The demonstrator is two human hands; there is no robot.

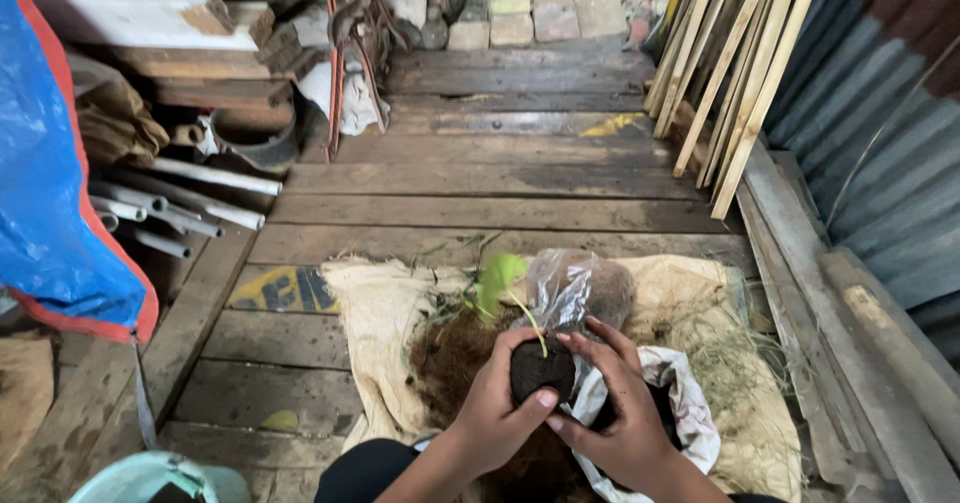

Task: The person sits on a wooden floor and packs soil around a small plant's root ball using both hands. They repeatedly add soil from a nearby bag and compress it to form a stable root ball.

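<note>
Cupping one dark soil ball (541, 368) with one green seedling (499, 281).
Left hand (493, 415) and right hand (617, 418) both grip it above one burlap sack (380, 308); one clear plastic bag (578, 288) lies just beyond.

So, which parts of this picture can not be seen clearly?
- Head view: underside of the soil ball, covered by the left hand and right hand.
- Contents of the clear plastic bag: crumpled film blurs them.
- Teal tub: cut off by the bottom edge.
</note>
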